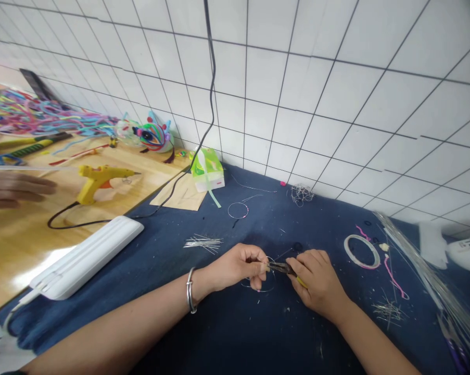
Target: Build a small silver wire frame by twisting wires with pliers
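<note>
My left hand (pixel 250 265) is closed in a pinch on a thin wire (pixel 271 259) at the middle of the dark blue cloth. My right hand (pixel 313 276) grips a pair of pliers (pixel 281 267) with yellow on the handle, most of it hidden by my fingers. The jaws of the pliers meet the wire right at my left fingertips. Below my left hand, a thin wire loop (pixel 259 290) with a bit of pink shows in part. A finished-looking wire ring (pixel 238 210) lies farther back, and a bundle of short straight wires (pixel 203 242) rests to the left.
A white power strip (pixel 90 258) lies left, near a yellow glue gun (pixel 98 181) on the wooden table. Another person's hand (pixel 18 189) is at far left. On the right are a tape roll (pixel 361 251), long wires (pixel 430 276) and purple-handled scissors (pixel 455 346). A black cord (pixel 212 78) hangs down.
</note>
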`<state>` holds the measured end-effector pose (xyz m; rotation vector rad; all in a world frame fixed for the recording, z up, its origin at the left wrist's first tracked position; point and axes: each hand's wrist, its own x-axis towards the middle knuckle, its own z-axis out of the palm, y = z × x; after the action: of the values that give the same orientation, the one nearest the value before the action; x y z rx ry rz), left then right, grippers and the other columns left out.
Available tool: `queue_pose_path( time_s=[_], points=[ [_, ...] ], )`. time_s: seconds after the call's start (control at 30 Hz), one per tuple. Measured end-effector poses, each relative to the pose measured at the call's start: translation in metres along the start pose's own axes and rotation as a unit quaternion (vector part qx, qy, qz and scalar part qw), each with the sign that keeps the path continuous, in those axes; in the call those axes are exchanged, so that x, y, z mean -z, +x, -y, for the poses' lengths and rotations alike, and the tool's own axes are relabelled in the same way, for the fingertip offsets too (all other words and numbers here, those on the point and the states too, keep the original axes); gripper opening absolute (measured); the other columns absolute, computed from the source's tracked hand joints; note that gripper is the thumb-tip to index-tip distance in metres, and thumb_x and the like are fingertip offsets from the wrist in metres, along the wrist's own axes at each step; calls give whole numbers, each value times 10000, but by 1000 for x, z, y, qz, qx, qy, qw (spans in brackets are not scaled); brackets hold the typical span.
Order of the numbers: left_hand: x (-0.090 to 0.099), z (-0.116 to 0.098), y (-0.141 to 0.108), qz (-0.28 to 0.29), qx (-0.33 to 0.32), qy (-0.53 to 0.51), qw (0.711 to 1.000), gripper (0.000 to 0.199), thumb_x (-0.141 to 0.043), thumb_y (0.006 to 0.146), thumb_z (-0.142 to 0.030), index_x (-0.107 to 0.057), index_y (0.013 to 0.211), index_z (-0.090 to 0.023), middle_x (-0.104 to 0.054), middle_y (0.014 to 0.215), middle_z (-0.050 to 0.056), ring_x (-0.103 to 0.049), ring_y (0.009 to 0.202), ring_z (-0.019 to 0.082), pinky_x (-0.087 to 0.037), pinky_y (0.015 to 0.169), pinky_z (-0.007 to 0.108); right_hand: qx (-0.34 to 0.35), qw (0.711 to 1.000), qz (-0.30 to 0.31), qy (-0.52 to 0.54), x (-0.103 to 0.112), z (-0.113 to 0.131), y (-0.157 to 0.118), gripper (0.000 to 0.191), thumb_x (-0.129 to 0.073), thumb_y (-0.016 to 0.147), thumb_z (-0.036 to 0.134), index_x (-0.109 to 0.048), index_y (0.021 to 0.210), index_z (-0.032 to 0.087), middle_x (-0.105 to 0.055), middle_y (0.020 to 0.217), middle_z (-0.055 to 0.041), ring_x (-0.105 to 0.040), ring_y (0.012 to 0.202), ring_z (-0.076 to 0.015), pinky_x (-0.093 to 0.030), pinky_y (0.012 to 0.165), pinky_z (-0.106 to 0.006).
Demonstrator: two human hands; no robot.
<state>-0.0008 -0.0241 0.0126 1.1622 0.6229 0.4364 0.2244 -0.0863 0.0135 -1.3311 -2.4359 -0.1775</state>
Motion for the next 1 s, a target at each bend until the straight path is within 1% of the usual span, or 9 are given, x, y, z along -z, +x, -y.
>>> queue_pose_path(
  time_s=[0.27, 0.57, 0.73, 1.0],
  points=[
    [-2, 0, 0, -15, -4, 7, 1000, 180, -583, 757, -286, -542, 773, -111, -597, 651, 22, -581, 511, 96, -464, 518, 222, 23, 999, -11, -43, 1, -1, -1, 242, -503, 803, 202, -570, 1031, 160, -539, 787, -60, -458, 800, -186, -319, 725, -354],
    [-4, 3, 0, -38, -7, -14, 999, 148, -582, 751, -254, -533, 774, -117, -588, 618, 11, -561, 472, 91, -445, 482, 212, 15, 999, -2, -52, -1, 1, -1, 239, -499, 806, 212, -570, 1029, 160, -543, 780, -58, -442, 777, -181, -294, 706, -343],
    [-5, 2, -1, -46, -7, -16, 999, 130, -571, 756, -236, -522, 764, -115, -585, 612, 12, -555, 463, 87, -424, 466, 198, 7, 999, 11, -42, -2, 2, -1, 244, -497, 812, 224, -565, 1037, 161, -541, 784, -56, -438, 773, -178, -287, 703, -342],
    [-5, 2, 0, -49, -7, -22, 999, 111, -561, 757, -220, -514, 749, -119, -585, 620, 12, -542, 455, 77, -417, 469, 196, 2, 999, 12, -39, -3, 2, 0, 231, -495, 814, 228, -571, 1020, 157, -534, 765, -54, -435, 762, -177, -280, 692, -338]
  ],
)
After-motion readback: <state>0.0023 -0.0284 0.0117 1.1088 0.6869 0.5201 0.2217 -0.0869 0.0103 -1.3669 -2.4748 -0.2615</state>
